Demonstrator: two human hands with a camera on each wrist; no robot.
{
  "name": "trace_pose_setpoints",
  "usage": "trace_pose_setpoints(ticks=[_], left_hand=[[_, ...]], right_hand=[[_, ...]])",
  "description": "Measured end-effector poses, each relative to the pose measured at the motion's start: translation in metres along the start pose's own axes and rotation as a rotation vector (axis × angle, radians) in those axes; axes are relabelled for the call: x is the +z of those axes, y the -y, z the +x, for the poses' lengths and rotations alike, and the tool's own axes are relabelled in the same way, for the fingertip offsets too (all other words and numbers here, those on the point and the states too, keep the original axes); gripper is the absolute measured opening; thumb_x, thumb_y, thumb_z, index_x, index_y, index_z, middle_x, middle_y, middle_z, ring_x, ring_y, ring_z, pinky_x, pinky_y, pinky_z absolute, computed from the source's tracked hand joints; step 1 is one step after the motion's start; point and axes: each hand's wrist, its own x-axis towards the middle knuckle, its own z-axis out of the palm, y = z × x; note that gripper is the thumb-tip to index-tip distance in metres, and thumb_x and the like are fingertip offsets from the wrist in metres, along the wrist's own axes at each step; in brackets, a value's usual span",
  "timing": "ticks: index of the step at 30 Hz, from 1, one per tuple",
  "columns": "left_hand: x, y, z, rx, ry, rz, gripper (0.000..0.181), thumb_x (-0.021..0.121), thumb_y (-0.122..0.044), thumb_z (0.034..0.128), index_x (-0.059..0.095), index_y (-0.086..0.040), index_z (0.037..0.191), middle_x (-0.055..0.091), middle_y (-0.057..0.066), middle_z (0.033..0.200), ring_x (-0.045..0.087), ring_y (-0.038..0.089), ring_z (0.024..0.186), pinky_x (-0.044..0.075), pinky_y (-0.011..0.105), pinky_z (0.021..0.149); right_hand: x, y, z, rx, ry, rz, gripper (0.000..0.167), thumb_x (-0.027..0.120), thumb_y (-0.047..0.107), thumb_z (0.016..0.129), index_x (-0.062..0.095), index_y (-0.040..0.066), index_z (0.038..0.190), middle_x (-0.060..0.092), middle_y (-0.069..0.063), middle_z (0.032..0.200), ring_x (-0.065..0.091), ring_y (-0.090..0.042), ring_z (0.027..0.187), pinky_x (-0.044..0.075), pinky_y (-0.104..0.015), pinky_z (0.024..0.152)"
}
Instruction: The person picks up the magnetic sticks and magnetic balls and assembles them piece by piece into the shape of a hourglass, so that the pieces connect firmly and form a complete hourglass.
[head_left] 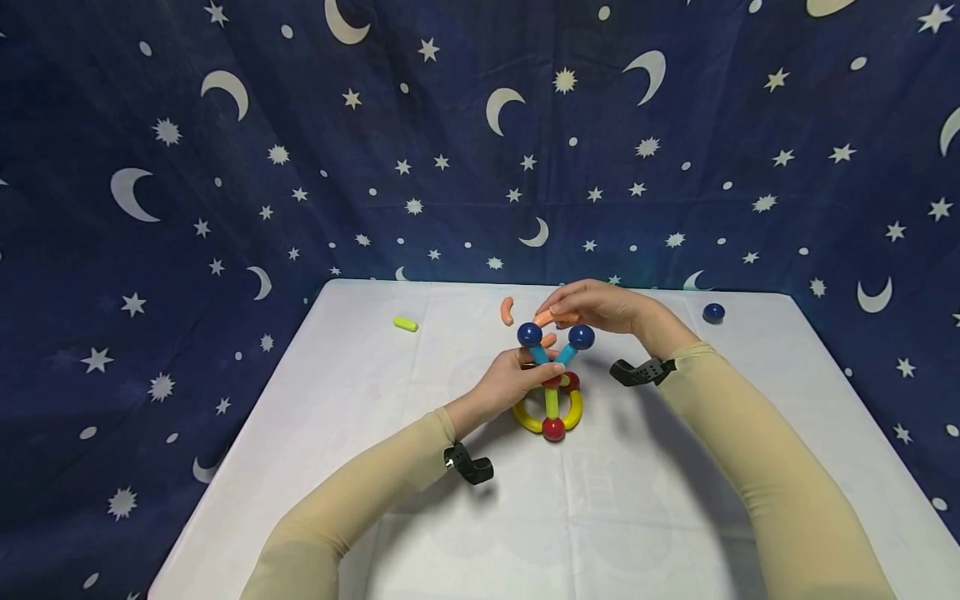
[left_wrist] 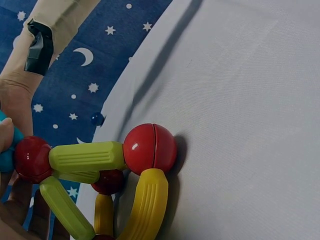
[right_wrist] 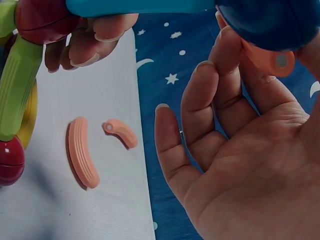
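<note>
Between the hands stands a magnetic ball-and-stick structure. Its base has yellow curved sticks point(head_left: 576, 410) and red balls point(head_left: 553, 429), with lime green sticks point(left_wrist: 87, 156) rising to an upper red ball point(left_wrist: 32, 159). Two light blue sticks point(head_left: 567, 355) spread from there, each topped by a blue ball point(head_left: 529, 334). My left hand point(head_left: 512, 380) grips the structure around the upper red ball and the foot of the blue sticks. My right hand point(head_left: 603, 305) pinches an orange curved stick point(right_wrist: 272, 59) beside the blue balls; whether it touches one I cannot tell.
Two more orange curved sticks point(right_wrist: 82, 152) lie on the white table point(head_left: 450, 525) behind the structure. A lime green stick point(head_left: 406, 323) lies at the back left, and a loose blue ball point(head_left: 713, 313) at the back right. A starry curtain point(head_left: 450, 167) hangs behind the table.
</note>
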Motion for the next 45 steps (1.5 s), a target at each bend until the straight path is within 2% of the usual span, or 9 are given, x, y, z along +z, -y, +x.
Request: trace_pose_setpoints(ticks=[5, 9, 12, 16, 22, 29, 34, 39, 45], left_hand=[[0.000, -0.001, -0.001, -0.009, 0.015, -0.016, 0.033, 0.072, -0.036, 0.0977, 0.074, -0.009, 0.117, 0.076, 0.000, 0.105, 0.065, 0.013, 0.111, 0.042, 0.045, 0.107], [0.000, 0.000, 0.000, -0.003, 0.023, -0.042, 0.033, 0.072, -0.034, 0.0980, 0.074, -0.007, 0.117, 0.074, 0.001, 0.115, 0.065, 0.014, 0.113, 0.042, 0.044, 0.107], [0.000, 0.000, 0.000, -0.002, 0.025, -0.054, 0.034, 0.072, -0.033, 0.0981, 0.073, -0.006, 0.119, 0.075, 0.004, 0.115, 0.067, 0.016, 0.111, 0.044, 0.044, 0.105], [-0.001, 0.001, 0.000, -0.013, 0.016, -0.040, 0.037, 0.072, -0.036, 0.0972, 0.073, -0.009, 0.122, 0.076, 0.004, 0.111, 0.068, 0.015, 0.109, 0.045, 0.043, 0.104], [-0.001, 0.001, 0.000, -0.037, 0.001, -0.021, 0.041, 0.074, -0.040, 0.0952, 0.072, -0.013, 0.126, 0.076, -0.001, 0.109, 0.066, 0.013, 0.109, 0.046, 0.041, 0.099], [-0.001, 0.000, 0.001, -0.028, 0.011, -0.047, 0.041, 0.074, -0.038, 0.0957, 0.071, -0.010, 0.126, 0.075, 0.013, 0.112, 0.068, 0.016, 0.102, 0.048, 0.038, 0.095], [0.000, 0.000, 0.001, -0.027, 0.009, -0.043, 0.041, 0.073, -0.037, 0.0959, 0.071, -0.010, 0.126, 0.074, 0.015, 0.113, 0.068, 0.015, 0.101, 0.048, 0.036, 0.094], [0.000, -0.001, 0.000, -0.019, 0.019, -0.047, 0.041, 0.073, -0.037, 0.0962, 0.071, -0.010, 0.127, 0.075, 0.015, 0.113, 0.068, 0.016, 0.103, 0.047, 0.039, 0.097], [0.000, 0.000, 0.001, -0.036, 0.011, -0.020, 0.046, 0.073, -0.042, 0.0954, 0.069, -0.012, 0.130, 0.076, 0.002, 0.112, 0.065, 0.014, 0.109, 0.046, 0.041, 0.099]], right_hand=[[-0.001, -0.002, -0.001, -0.014, -0.005, -0.022, 0.028, 0.051, 0.016, 0.100, 0.079, 0.013, 0.107, 0.071, -0.004, 0.115, 0.054, -0.031, 0.115, 0.035, -0.057, 0.109], [-0.002, -0.004, -0.002, -0.015, -0.014, -0.043, 0.030, 0.051, 0.014, 0.099, 0.079, 0.010, 0.111, 0.071, -0.004, 0.118, 0.055, -0.031, 0.115, 0.041, -0.047, 0.104], [-0.001, -0.003, -0.003, -0.012, -0.019, -0.040, 0.029, 0.053, 0.013, 0.098, 0.078, 0.008, 0.112, 0.072, -0.004, 0.118, 0.058, -0.026, 0.111, 0.044, -0.043, 0.103], [0.001, -0.002, -0.004, -0.006, -0.028, -0.029, 0.028, 0.054, 0.013, 0.099, 0.079, 0.010, 0.110, 0.073, -0.003, 0.116, 0.060, -0.025, 0.108, 0.045, -0.043, 0.103], [0.002, -0.005, -0.005, 0.015, -0.024, -0.026, 0.027, 0.055, 0.016, 0.099, 0.080, 0.013, 0.110, 0.072, -0.003, 0.116, 0.060, -0.029, 0.113, 0.041, -0.049, 0.107], [0.005, -0.007, -0.006, 0.023, -0.033, -0.031, 0.027, 0.055, 0.016, 0.099, 0.078, 0.012, 0.112, 0.073, -0.004, 0.115, 0.057, -0.034, 0.115, 0.040, -0.049, 0.105], [0.005, -0.009, -0.006, 0.034, -0.058, -0.023, 0.027, 0.056, 0.017, 0.099, 0.078, 0.011, 0.112, 0.072, -0.005, 0.115, 0.057, -0.034, 0.111, 0.044, -0.044, 0.100], [0.006, -0.010, -0.004, 0.041, -0.080, -0.031, 0.027, 0.054, 0.016, 0.100, 0.077, 0.010, 0.112, 0.070, -0.008, 0.117, 0.058, -0.028, 0.105, 0.047, -0.041, 0.095], [0.008, -0.011, -0.004, 0.069, -0.086, -0.032, 0.027, 0.053, 0.017, 0.101, 0.077, 0.009, 0.111, 0.069, -0.010, 0.113, 0.056, -0.035, 0.107, 0.050, -0.040, 0.093]])
